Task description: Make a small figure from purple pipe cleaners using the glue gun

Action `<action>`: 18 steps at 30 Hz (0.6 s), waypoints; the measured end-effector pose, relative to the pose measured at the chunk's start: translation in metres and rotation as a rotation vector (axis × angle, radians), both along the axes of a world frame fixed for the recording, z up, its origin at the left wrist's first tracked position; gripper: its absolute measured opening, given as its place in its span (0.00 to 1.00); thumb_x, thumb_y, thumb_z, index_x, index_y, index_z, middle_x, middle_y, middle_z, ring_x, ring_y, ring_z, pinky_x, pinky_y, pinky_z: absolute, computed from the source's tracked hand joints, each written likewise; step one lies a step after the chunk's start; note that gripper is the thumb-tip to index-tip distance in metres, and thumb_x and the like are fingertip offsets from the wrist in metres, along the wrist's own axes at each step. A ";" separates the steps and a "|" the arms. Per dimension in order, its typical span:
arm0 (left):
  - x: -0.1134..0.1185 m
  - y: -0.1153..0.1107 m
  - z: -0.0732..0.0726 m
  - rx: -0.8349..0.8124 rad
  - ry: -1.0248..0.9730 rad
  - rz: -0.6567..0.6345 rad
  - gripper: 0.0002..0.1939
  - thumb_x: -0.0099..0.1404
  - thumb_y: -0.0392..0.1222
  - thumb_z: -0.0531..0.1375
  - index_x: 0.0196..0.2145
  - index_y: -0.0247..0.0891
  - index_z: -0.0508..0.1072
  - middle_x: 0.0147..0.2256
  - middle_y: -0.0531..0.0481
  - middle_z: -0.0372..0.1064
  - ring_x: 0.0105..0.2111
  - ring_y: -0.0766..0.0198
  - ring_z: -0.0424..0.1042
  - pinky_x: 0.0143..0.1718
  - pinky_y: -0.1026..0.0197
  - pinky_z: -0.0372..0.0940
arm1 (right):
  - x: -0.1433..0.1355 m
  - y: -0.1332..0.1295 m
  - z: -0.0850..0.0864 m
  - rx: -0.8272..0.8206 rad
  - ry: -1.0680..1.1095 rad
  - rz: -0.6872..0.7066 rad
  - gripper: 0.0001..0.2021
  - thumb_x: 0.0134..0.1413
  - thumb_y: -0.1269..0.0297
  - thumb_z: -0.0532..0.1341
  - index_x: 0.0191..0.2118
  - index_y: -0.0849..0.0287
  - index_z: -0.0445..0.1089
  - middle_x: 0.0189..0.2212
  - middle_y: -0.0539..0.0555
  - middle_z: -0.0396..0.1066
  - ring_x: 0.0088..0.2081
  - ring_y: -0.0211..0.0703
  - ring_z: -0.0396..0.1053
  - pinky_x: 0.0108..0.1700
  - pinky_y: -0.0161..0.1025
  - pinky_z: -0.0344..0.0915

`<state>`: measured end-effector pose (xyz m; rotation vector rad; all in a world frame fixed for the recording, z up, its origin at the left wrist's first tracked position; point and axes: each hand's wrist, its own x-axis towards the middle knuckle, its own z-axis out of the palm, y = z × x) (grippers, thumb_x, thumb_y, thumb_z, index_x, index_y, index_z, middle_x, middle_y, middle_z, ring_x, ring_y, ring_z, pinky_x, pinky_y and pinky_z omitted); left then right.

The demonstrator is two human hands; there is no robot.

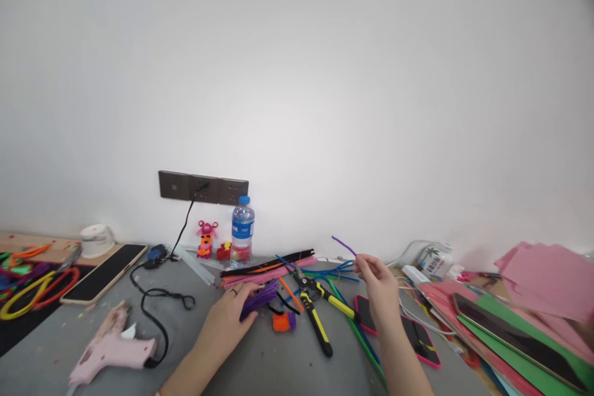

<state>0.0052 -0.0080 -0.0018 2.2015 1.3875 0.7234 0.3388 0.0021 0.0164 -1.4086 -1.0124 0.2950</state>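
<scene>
A smooth, plain white wall (297,86) fills the upper part of the view. Soft light brightens its centre, fading to grey towards the edges. Low on the wall, left of centre, is a dark brown, rectangular socket panel (211,194) in three square sections. Below, a flat, matte grey table (264,368) stretches along the wall, its surface flecked with small specks.
</scene>
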 end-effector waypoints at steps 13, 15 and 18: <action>0.002 -0.003 0.012 0.314 -0.164 -0.114 0.12 0.62 0.42 0.60 0.44 0.43 0.71 0.42 0.46 0.74 0.46 0.52 0.68 0.50 0.49 0.60 | -0.105 -0.020 0.025 -0.024 -0.360 0.681 0.09 0.57 0.64 0.58 0.32 0.57 0.75 0.31 0.55 0.73 0.33 0.45 0.70 0.34 0.38 0.65; 0.003 -0.005 0.011 0.287 -0.151 -0.130 0.10 0.62 0.41 0.60 0.43 0.43 0.72 0.37 0.48 0.75 0.42 0.54 0.69 0.50 0.49 0.60 | -0.115 -0.025 0.028 -0.012 -0.410 0.741 0.09 0.58 0.68 0.57 0.32 0.56 0.75 0.31 0.53 0.71 0.33 0.43 0.68 0.35 0.38 0.65; 0.004 -0.005 0.008 0.236 -0.143 -0.138 0.05 0.62 0.39 0.59 0.37 0.43 0.74 0.33 0.49 0.75 0.38 0.56 0.70 0.46 0.52 0.62 | -0.120 -0.028 0.030 0.012 -0.418 0.763 0.09 0.58 0.70 0.56 0.33 0.56 0.74 0.31 0.53 0.70 0.34 0.43 0.68 0.37 0.38 0.65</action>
